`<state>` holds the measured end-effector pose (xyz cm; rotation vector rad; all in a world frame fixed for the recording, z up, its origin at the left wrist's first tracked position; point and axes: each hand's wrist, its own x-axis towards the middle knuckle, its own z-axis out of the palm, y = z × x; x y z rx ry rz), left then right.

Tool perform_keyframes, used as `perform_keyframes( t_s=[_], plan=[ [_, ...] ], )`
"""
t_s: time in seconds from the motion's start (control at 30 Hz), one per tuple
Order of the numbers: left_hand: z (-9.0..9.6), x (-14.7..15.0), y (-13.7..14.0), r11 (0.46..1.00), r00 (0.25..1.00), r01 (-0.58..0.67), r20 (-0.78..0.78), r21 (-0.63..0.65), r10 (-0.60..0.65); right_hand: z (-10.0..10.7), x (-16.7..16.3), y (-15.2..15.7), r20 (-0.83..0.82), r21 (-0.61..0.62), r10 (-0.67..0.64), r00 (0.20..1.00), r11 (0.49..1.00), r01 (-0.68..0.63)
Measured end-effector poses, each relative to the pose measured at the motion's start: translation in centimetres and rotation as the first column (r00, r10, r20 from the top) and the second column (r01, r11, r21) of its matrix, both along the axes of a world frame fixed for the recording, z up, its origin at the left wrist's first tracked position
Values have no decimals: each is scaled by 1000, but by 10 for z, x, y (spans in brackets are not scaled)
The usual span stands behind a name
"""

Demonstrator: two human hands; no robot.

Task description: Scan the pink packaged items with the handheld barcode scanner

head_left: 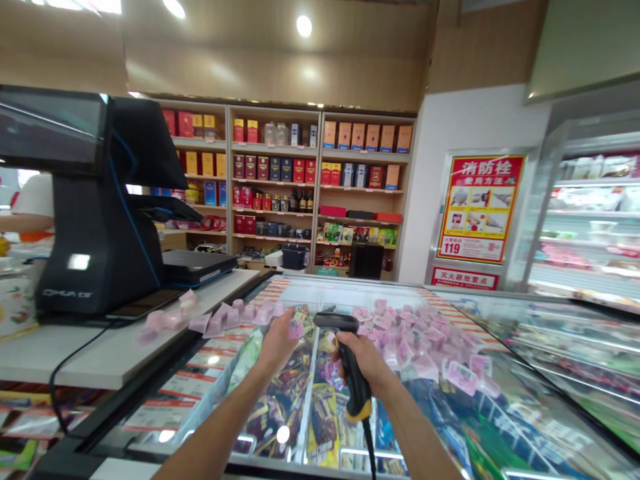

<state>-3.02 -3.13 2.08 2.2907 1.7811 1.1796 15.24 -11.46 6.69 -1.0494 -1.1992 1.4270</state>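
My right hand (361,353) is wrapped around the grip of a black and yellow barcode scanner (357,387), its head pointing left and its cord hanging down. In my left hand (281,337) is a small pink cup with a printed label (296,327), facing the scanner. To the right, many similar pink cups (410,330) lie heaped on the glass top of a chest freezer (295,288). A looser row of pink cups (235,313) sits to the left of my left hand. Colourful packs (323,427) show through the glass.
A black checkout terminal (95,227) stands on a white counter (85,360) at left, with more pink cups (167,320) near the counter's edge. Boxed goods fill shelves (273,180) behind. Part of a person (33,203) shows at far left.
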Motion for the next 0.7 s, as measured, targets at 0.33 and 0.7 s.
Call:
perform_keyframes(
  t_s=[0.33, 0.7],
  plan=[
    [-8, 65, 17, 983, 994, -63, 79, -174, 78, -9, 59, 10, -39, -14, -192, 981, 981, 192],
    [-12, 104, 60, 965, 983, 45, 181, -258, 2, -18, 65, 21, -111, -48, -144, 983, 989, 139]
  ],
)
